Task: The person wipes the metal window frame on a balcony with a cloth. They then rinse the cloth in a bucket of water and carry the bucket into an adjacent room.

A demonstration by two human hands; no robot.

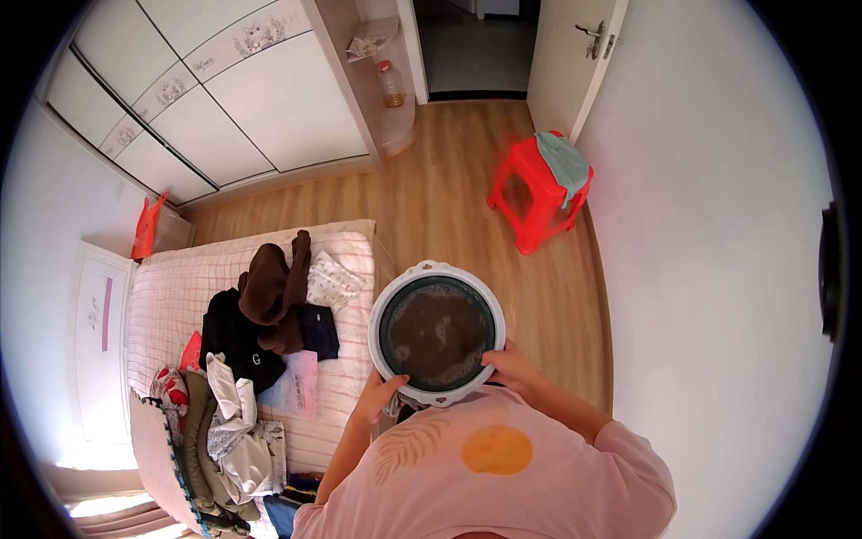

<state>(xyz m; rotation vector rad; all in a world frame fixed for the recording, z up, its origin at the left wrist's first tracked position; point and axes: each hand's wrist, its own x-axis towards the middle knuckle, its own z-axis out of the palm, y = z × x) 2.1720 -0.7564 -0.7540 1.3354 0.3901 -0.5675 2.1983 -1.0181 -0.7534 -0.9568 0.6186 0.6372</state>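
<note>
Head view: the person stood at the bedside holding a round basin (437, 331) with a white rim and dark inner wall, level in front of the chest, above the wooden floor (449, 193) just beside the bed (171, 296). The left hand (382, 393) gripped the near rim at the lower left, fingers closed over its edge. The right hand (512, 364) clasped the rim at the lower right, likewise closed on it. Brownish contents showed inside. On the bed lay a heap of clothes (260, 314). A red plastic stool (537, 193) with a pale cloth (566, 162) stood well apart, near the open door (575, 54).
</note>
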